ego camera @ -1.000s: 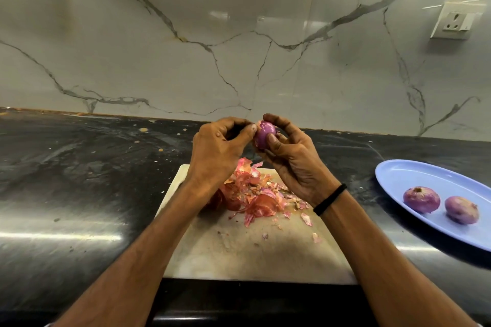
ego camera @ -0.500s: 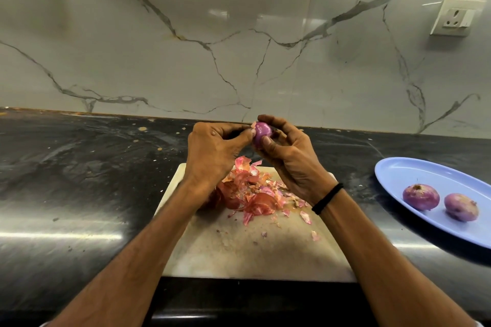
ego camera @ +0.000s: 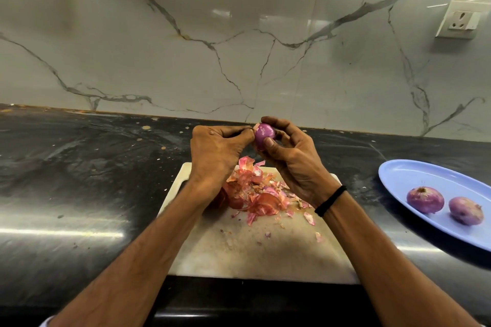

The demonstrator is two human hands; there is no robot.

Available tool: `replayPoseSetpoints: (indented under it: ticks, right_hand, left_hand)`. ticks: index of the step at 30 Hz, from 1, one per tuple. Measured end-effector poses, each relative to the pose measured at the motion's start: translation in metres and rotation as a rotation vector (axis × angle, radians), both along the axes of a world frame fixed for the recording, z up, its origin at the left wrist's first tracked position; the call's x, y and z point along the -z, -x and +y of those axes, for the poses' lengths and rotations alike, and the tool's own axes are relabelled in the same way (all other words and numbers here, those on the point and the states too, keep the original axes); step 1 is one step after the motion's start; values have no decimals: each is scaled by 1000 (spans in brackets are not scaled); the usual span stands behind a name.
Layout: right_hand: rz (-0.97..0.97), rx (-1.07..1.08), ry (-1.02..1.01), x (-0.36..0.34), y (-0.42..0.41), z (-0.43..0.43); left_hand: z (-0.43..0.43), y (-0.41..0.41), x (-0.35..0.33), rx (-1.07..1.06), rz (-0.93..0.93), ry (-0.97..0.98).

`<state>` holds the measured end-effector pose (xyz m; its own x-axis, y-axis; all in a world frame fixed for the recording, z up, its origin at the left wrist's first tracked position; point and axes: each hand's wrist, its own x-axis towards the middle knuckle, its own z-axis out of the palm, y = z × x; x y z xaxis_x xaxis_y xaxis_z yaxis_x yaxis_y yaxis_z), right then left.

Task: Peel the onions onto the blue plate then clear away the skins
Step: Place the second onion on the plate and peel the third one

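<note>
A small purple onion (ego camera: 263,134) is held above the far end of the white cutting board (ego camera: 255,252). My right hand (ego camera: 295,164) grips it between thumb and fingers. My left hand (ego camera: 216,154) pinches at a bit of skin on the onion's left side. A heap of pink and red onion skins (ego camera: 259,194) lies on the board below both hands. At the right, the blue plate (ego camera: 414,175) carries two peeled onions, one (ego camera: 425,199) beside the other (ego camera: 466,210).
The board lies on a dark polished counter (ego camera: 79,180) with small crumbs scattered at the back. A marble wall stands behind, with a white socket (ego camera: 461,20) at the upper right. Loose skin flakes (ego camera: 309,219) dot the board's right half.
The onion has been turned slightly in my right hand, showing more bare purple surface. My left fingers have shifted along its left side. Both hands stay above the board.
</note>
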<state>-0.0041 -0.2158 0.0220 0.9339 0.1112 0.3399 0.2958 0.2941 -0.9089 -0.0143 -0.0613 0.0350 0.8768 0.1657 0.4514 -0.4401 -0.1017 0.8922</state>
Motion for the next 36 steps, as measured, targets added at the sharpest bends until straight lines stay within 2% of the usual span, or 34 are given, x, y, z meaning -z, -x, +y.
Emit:
replayPoseSetpoints:
  ticks: [3,6,11,19,31,36]
  right_hand:
    - [2,-5,-29,-2,0,-1]
    - [15,-20,-73,-5,1,-1]
    - [-28,21,-29,-2,-1,0]
    - [-105,124,116,1,-2,0]
    - [-124,81,112,1,-1,-1]
    - [-160,108,135,1,-1,-4]
  left_hand:
    - [0,2,-2,97,43,97]
    - [-1,2,-3,136,17,88]
    - [-5,2,0,33,-42,-40]
    - [-5,3,2,-18,-82,-73]
    - [2,-6,4,-138,-41,-64]
    - [3,-6,-1,-2,-79,-32]
